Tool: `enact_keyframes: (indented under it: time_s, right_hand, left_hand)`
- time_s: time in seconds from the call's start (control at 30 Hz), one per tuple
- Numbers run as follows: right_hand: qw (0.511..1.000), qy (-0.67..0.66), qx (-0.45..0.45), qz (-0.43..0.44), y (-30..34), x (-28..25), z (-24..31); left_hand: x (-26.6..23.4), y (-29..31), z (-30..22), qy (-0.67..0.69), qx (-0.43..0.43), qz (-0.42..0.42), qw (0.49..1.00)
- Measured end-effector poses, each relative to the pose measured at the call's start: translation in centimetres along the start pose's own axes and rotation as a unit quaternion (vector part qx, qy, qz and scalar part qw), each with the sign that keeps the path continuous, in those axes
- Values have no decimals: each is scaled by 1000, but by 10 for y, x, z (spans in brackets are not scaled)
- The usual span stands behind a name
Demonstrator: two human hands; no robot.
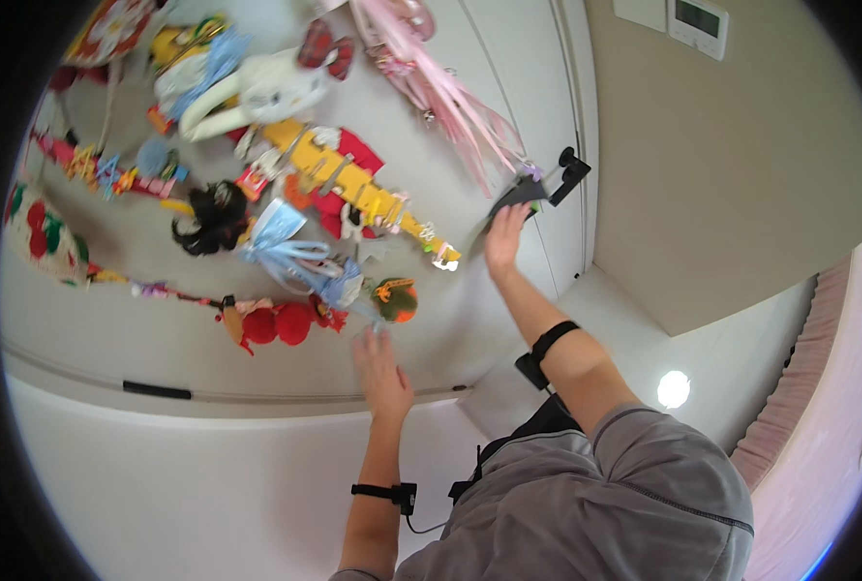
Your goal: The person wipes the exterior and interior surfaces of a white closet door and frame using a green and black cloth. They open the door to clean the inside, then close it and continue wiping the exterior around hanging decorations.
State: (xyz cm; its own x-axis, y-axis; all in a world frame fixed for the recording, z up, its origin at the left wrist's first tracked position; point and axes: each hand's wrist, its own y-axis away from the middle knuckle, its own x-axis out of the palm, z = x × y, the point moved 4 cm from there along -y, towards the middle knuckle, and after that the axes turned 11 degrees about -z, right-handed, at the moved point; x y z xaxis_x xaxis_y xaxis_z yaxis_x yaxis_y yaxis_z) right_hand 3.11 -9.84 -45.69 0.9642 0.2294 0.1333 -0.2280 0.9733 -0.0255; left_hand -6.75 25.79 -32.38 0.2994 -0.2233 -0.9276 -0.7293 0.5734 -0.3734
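Note:
My left hand [383,373], slightly blurred, has its fingers stretched out and holds nothing I can see. Its fingertips are just below a green and orange hair ornament [395,300] and the pale blue ribbons [286,242] hanging on the white door [431,339]. Higher and to the right, my right hand [503,237] reaches up with straight fingers. Its fingertips overlap a dark grey, flat piece [520,194] beside the black door handle [571,176]; whether they touch it I cannot tell. Close by hangs a yellow strap [348,189] covered with hair clips.
More accessories crowd the door: a white plush head with a plaid bow [276,87], pink ribbons [431,77], a black hair piece [216,218] and red pompoms [281,324]. A wall thermostat [698,26] and pink curtain [799,358] are at right.

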Motion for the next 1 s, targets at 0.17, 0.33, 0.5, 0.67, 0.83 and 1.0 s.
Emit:
enact_keyframes:
  time_s: [0.17, 0.33, 0.5, 0.67, 0.83, 1.0]
  right_hand:
    - [978, 13, -34, 206, 149, -10, -25]
    - [986, -46, -56, 153, 152, -13, -32]
    - [998, -26, -59, -7, 28, 9, -30]
    - [984, -15, -179, -19, -43, 2, 26]
    - [942, 27, -326, 68, -67, -10, 60]
    - [985, 27, -162, 59, -16, -16, -6]
  left_hand:
    - [12, 14, 27, -117, -88, -103, 984]
    - [33, 10, 47, -191, -91, -69, 975]
    - [39, 8, 54, -210, -89, -59, 972]
    - [44, 8, 63, -235, -88, -63, 966]
    - [52, 9, 70, -261, -82, -70, 959]
    - [58, 8, 76, -276, -100, -56, 954]
